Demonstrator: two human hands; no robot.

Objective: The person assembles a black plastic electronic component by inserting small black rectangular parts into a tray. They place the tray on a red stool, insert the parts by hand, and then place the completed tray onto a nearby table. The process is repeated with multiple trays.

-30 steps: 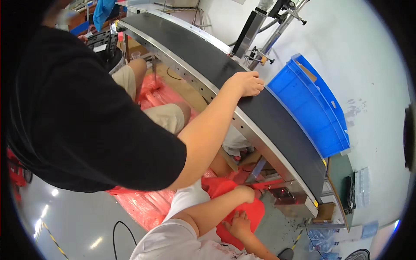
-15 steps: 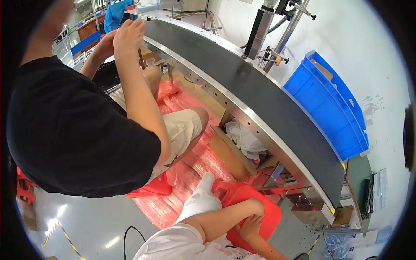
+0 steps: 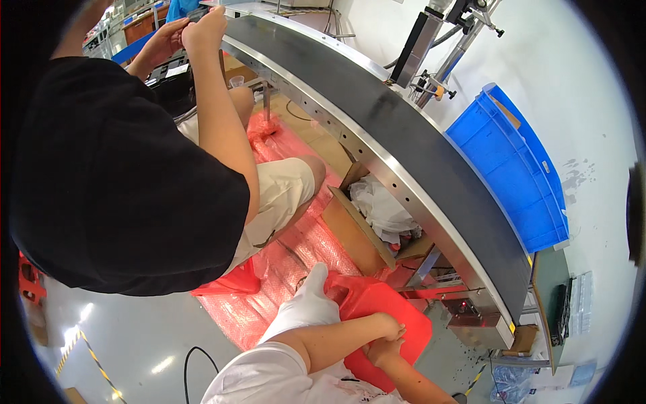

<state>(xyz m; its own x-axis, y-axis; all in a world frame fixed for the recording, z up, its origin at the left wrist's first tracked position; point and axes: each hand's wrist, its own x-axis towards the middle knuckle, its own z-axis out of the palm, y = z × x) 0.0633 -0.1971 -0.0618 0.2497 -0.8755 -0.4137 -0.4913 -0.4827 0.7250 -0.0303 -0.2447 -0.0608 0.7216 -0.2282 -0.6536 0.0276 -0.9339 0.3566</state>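
Closer together than a second ago, my left hand and right hand overlap, partly curled, above the flat red piece, though I cannot tell whether they grasp anything, while far ahead-left of them a co-worker's hand is now off the black conveyor belt.

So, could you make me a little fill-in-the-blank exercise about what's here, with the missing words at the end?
1. The left hand and right hand are close together, seen against a smooth ____ surface.
2. The co-worker's shirt is ____ in colour.
3. The bin beyond the belt is ____ in colour.
4. The open box below the belt is made of ____.

Missing words: red; black; blue; cardboard.
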